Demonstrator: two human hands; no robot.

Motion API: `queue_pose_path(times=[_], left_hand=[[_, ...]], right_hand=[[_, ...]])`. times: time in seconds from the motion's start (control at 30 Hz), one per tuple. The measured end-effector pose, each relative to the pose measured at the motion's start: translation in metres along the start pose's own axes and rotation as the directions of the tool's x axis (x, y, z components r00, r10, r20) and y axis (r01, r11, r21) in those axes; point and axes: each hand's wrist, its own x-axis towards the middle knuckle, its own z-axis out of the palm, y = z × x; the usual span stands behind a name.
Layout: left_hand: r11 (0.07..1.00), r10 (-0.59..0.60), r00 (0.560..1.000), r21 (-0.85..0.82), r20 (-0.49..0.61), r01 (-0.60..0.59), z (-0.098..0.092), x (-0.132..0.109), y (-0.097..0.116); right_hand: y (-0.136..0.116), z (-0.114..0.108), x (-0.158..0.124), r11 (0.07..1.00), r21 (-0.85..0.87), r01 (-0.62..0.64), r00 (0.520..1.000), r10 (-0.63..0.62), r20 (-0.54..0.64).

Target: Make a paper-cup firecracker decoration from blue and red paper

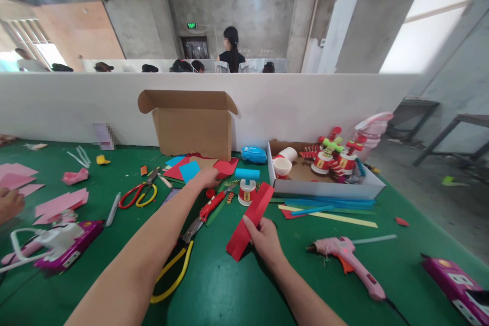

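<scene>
My right hand [265,242] pinches a folded red paper strip [250,221] between thumb and fingers, holding it at a slant above the green table. My left hand [207,178] reaches forward to the pile of red paper [228,167] and blue paper [190,170] before the brown box; its fingertips are hard to make out. Between the hands stands a white cup with a red band [247,193], topped by a blue roll [247,173]. Scissors with yellow handles [173,275] and a red-handled tool [213,206] lie under and beside my left forearm.
An open white box [324,189] holds cups and paper figures. A pink glue gun [353,260] lies at right, purple power strips [71,249] at both sides. Red-and-yellow scissors [139,196] lie at left. Another person's hand [9,205] is at the left edge.
</scene>
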Motion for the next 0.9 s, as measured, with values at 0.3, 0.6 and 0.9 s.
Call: queue_pose_path(times=[0.3, 0.6, 0.9], left_hand=[[0.995, -0.058, 0.998, 0.076, -0.035, 0.06, -0.005, 0.002, 0.022], [0.989, -0.124, 0.991, 0.073, -0.058, 0.128, -0.033, -0.062, 0.033], [0.959, 0.1, 0.972, -0.241, -0.213, -0.152, -0.048, -0.143, 0.094]], right_hand=[[-0.002, -0.001, 0.0, 1.0, -0.008, -0.013, 1.0, 0.013, 0.006], [-0.007, -0.002, 0.001, 0.999, 0.025, -0.025, 1.0, 0.025, 0.013], [-0.011, -0.012, 0.007, 0.974, 0.207, -0.09, 0.988, 0.114, -0.108]])
